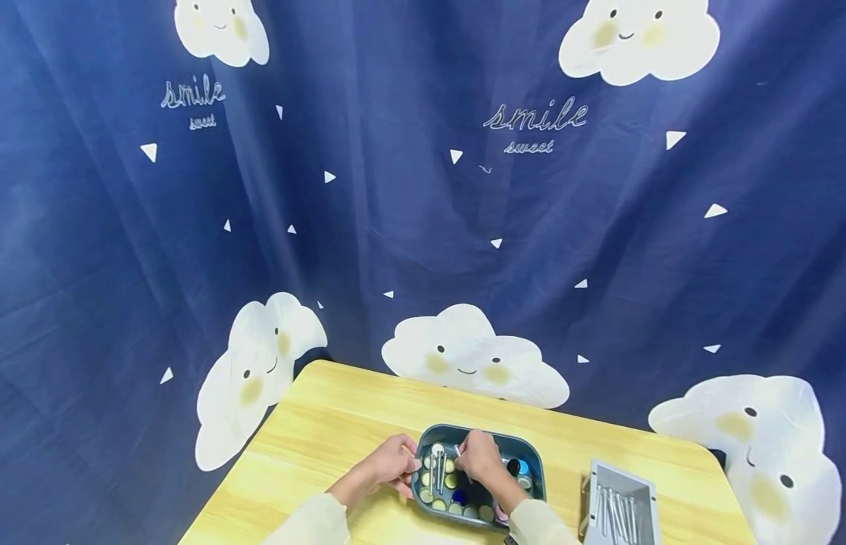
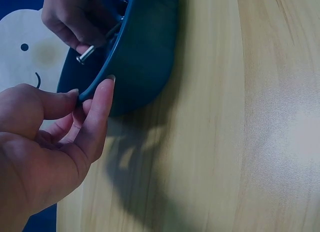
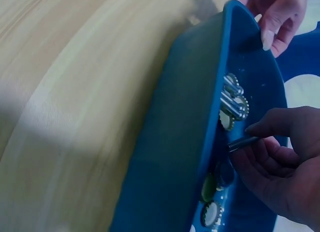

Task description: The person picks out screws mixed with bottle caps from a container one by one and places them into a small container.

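A dark teal tray (image 1: 477,430) stands on the table with bottle caps (image 1: 426,494) on its floor. My left hand (image 1: 388,462) pinches the tray's rim at the left end, thumb on top and fingertips against the outer wall in the left wrist view. Inside the tray, my right hand (image 1: 482,458) pinches a silver bolt (image 3: 242,143) between thumb and fingers. Its flat head shows in the left wrist view. Several similar bolts (image 1: 441,473) lie side by side over the caps at the tray's left. My right hand and forearm hide part of the tray floor.
To the right of the tray, a grey box (image 1: 625,473) holds several more long bolts (image 1: 619,516). Wood-patterned tabletop (image 1: 341,409) surrounds both containers. Behind the table hangs a dark blue curtain (image 1: 395,212) with white clouds.
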`<state>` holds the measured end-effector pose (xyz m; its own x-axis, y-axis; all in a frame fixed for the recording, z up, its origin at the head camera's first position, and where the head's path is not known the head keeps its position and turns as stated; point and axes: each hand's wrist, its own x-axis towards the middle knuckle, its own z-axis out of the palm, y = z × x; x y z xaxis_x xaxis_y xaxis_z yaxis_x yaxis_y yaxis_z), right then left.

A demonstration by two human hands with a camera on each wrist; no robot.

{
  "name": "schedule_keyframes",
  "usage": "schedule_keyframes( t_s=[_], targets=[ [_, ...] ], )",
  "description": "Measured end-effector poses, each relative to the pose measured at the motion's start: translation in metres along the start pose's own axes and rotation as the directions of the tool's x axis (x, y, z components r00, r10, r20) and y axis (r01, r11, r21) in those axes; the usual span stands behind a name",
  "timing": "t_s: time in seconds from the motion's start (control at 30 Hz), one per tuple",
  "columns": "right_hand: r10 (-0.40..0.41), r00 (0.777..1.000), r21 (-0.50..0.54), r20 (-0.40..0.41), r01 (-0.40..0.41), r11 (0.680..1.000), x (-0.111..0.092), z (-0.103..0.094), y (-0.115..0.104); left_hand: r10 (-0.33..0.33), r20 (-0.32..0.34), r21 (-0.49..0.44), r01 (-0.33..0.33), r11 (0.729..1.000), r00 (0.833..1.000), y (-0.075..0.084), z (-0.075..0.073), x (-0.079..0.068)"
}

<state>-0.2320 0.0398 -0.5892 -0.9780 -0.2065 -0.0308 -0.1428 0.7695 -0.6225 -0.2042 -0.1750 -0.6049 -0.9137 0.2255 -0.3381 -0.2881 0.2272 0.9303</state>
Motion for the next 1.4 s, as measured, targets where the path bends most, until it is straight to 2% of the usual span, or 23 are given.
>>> schedule_keyframes(
  t_s=[0.2, 0.6, 0.87, 1.1, 1.4],
  targets=[
    [-0.047, 0.999, -0.02, 0.024, 0.048, 0.999, -0.002, -0.009, 0.002, -0.004, -0.009, 0.0, 0.004, 1.0, 1.0, -0.002, 0.001, -0.001],
    [-0.09, 0.993, -0.006, 0.077, 0.091, 0.996, -0.01, -0.029, 0.0, -0.004, -0.002, 0.011, 0.004, 1.0, 1.0, 0.004, 0.002, -0.004],
    [-0.085, 0.992, -0.02, 0.089, 0.087, 0.996, -0.02, -0.048, 0.005, -0.011, -0.003, 0.015, 0.011, 1.0, 1.0, 0.008, 0.005, -0.007],
    [-0.07, 0.995, -0.056, 0.065, 0.074, 0.996, -0.028, -0.062, 0.016, -0.01, -0.005, 0.023, 0.01, 1.0, 1.0, 0.007, 0.005, -0.006],
    [-0.031, 0.997, -0.053, 0.065, 0.035, 0.998, -0.041, -0.085, 0.027, -0.002, 0.002, 0.038, 0.002, 0.999, 1.0, 0.004, 0.006, -0.006]
  ],
)
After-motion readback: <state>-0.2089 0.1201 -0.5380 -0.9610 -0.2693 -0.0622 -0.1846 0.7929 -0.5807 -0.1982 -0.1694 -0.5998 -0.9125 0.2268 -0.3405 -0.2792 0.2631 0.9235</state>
